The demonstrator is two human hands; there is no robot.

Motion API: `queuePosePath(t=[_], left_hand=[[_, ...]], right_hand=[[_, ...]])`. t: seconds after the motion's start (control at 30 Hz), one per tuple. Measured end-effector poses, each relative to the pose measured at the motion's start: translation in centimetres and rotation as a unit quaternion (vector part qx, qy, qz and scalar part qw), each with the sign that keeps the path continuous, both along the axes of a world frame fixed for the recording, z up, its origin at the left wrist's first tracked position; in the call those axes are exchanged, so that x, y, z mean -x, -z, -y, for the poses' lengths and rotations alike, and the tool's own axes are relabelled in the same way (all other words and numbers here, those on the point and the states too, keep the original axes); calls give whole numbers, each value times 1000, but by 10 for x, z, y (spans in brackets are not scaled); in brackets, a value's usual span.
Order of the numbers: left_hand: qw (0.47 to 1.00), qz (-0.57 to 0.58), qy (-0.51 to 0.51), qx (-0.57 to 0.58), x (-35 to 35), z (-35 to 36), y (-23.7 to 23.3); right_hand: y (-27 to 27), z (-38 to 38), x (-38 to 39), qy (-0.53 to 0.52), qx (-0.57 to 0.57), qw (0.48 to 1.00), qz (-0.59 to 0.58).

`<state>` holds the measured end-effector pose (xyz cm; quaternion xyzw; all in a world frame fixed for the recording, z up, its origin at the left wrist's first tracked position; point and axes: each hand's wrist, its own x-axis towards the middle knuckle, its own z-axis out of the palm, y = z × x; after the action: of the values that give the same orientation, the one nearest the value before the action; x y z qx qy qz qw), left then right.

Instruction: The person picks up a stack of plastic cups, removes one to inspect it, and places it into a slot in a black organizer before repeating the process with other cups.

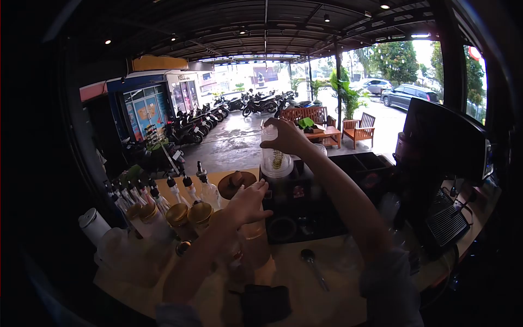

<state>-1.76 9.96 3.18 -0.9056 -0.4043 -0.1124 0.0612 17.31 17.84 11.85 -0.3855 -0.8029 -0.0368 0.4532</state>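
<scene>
My right hand (287, 137) is raised above the black counter box, its fingers and thumb curved around the upper part of a clear cup (269, 133). Just below it, a clear container with gold print (278, 160) stands on the box and overlaps the cup in this view. My left hand (248, 204) is lower and to the left, fingers stretched out and thumb apart. Under its palm side is a clear pitcher-like vessel (254, 231), partly hidden by the hand. A brown round lid with a knob (237, 183) lies just beyond the left fingertips.
Gold-lidded jars (177, 214) and several bottles with pourers (189, 188) line the counter's left side. A spoon (315, 268) and a dark cloth (265, 303) lie in front. A monitor (444, 139) and a drip tray (447, 224) stand right. Motorbikes (260, 103) are parked outside.
</scene>
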Motion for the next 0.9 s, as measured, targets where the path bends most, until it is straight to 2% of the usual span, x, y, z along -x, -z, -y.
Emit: queuePosePath(t=[0.1, 0.2, 0.37, 0.43, 0.57, 0.73, 0.9], left_hand=[[1000, 1, 27, -8, 7, -10, 1], [998, 30, 62, 6, 12, -17, 1], [996, 48, 80, -5, 17, -21, 4], [995, 53, 85, 3, 17, -22, 4], [997, 35, 74, -11, 16, -21, 4], [998, 19, 56, -10, 13, -14, -1], [999, 16, 38, -8, 10, -10, 1]], right_hand=[[10, -16, 5, 37, 25, 998, 37], [19, -26, 2, 25, 114, 990, 84], [30, -37, -6, -44, 118, 987, 101], [34, -38, -8, -67, 76, 990, 97], [48, -34, -6, -30, 93, 991, 94], [58, -29, -5, -25, 32, 996, 85], [63, -14, 3, 28, 54, 993, 98]])
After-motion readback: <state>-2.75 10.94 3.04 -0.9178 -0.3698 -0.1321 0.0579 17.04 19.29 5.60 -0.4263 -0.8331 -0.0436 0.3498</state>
